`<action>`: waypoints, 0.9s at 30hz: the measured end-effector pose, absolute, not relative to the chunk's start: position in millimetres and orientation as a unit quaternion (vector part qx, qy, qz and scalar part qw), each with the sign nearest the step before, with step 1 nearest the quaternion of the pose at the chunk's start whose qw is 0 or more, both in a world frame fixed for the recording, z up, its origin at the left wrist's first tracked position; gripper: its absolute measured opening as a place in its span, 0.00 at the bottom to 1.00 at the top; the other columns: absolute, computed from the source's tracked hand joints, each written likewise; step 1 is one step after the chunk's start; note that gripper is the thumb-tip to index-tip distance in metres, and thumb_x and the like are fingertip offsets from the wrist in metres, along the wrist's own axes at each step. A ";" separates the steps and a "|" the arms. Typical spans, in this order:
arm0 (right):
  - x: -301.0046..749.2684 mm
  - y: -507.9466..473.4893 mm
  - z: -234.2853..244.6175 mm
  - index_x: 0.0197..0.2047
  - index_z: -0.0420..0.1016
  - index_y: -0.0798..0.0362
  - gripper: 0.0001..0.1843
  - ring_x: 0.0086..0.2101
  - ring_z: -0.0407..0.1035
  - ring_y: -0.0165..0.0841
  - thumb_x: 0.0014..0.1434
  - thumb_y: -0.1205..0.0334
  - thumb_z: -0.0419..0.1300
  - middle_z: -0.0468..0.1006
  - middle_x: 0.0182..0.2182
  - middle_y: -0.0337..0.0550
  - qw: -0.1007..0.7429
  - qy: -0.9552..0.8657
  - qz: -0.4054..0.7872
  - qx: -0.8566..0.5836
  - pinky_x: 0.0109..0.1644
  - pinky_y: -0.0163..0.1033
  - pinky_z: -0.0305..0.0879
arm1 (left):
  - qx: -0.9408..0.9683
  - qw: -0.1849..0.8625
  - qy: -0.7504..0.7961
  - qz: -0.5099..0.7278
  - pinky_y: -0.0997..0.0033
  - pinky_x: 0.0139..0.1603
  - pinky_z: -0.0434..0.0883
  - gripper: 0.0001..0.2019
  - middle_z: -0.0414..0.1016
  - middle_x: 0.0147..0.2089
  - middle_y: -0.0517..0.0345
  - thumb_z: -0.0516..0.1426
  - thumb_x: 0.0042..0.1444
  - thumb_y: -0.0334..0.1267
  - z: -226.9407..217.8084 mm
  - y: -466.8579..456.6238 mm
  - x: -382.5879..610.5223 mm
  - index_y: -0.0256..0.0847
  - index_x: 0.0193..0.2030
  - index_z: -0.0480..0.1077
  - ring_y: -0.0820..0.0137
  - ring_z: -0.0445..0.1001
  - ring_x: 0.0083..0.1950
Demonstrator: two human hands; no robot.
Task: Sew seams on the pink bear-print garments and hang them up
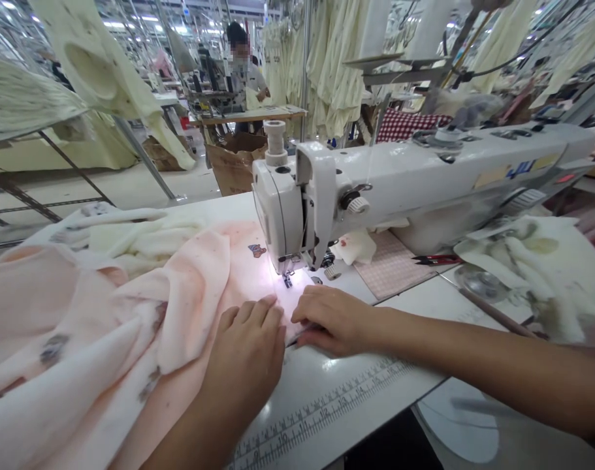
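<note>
A white industrial sewing machine (pixel 400 176) stands over the table, its lit presser foot (pixel 288 279) resting at the edge of a soft pale pink printed fabric (pixel 81 313). My left hand (pixel 245 346) lies flat on the gathered fabric, just below the foot. To its right, my right hand (pixel 331 320) curls over the fabric's edge and is closest to the needle area. The needle itself is barely visible in the glare. A white thread spool (pixel 275 142) stands on top of the machine.
A measuring scale (pixel 321 411) runs along the white table's front edge. Cream fabric (pixel 537 274) lies to the right, near red-handled snips (pixel 437 259). Garments (pixel 336 72) hang behind the machine. A co-worker (pixel 243 72) stands at a far table beside a cardboard box (pixel 233 166).
</note>
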State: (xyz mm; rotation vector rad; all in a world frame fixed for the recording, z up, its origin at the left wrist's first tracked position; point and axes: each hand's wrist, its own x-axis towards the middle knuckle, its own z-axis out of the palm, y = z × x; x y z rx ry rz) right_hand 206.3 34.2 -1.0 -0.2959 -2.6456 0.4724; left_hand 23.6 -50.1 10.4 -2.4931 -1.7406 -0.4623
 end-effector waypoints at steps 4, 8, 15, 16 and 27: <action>209.5 33.7 -2.1 0.40 0.67 0.57 0.14 0.33 0.61 0.32 0.64 0.54 0.51 0.72 0.30 0.43 0.225 -0.953 0.175 -0.102 0.39 0.39 0.60 | -0.799 0.026 -0.580 -0.157 0.52 0.42 0.64 0.10 0.72 0.51 0.49 0.47 0.60 0.35 8.0 -49.1 24.8 0.39 0.42 0.68 0.57 0.69 0.47; 207.7 32.3 0.5 0.41 0.70 0.56 0.15 0.34 0.61 0.34 0.64 0.53 0.51 0.73 0.32 0.44 0.184 -0.973 0.110 -0.082 0.40 0.40 0.58 | -0.791 0.017 -0.585 -0.180 0.46 0.54 0.58 0.09 0.71 0.53 0.49 0.48 0.59 0.36 7.4 -48.7 24.6 0.40 0.42 0.67 0.56 0.66 0.54; 204.6 33.6 9.6 0.35 0.72 0.56 0.19 0.33 0.60 0.34 0.60 0.46 0.55 0.71 0.31 0.44 0.099 -0.987 0.033 -0.126 0.37 0.39 0.57 | -0.792 -0.010 -0.583 -0.180 0.41 0.59 0.49 0.07 0.71 0.52 0.50 0.47 0.59 0.35 5.1 -30.6 19.2 0.42 0.43 0.64 0.58 0.65 0.56; 204.4 35.6 11.4 0.35 0.72 0.56 0.19 0.33 0.60 0.34 0.60 0.46 0.56 0.71 0.31 0.44 0.092 -0.986 0.028 -0.136 0.37 0.39 0.57 | -0.794 -0.006 -0.581 -0.181 0.39 0.60 0.48 0.08 0.71 0.51 0.49 0.47 0.59 0.35 3.7 -24.9 18.1 0.42 0.44 0.63 0.58 0.65 0.55; 208.3 45.9 16.2 0.40 0.73 0.55 0.21 0.32 0.64 0.32 0.53 0.45 0.62 0.71 0.33 0.42 0.087 -0.968 0.126 -0.198 0.39 0.39 0.59 | -0.801 -0.007 -0.571 -0.181 0.33 0.58 0.43 0.06 0.72 0.45 0.49 0.47 0.59 0.37 -1.3 -10.3 19.6 0.40 0.41 0.61 0.58 0.69 0.49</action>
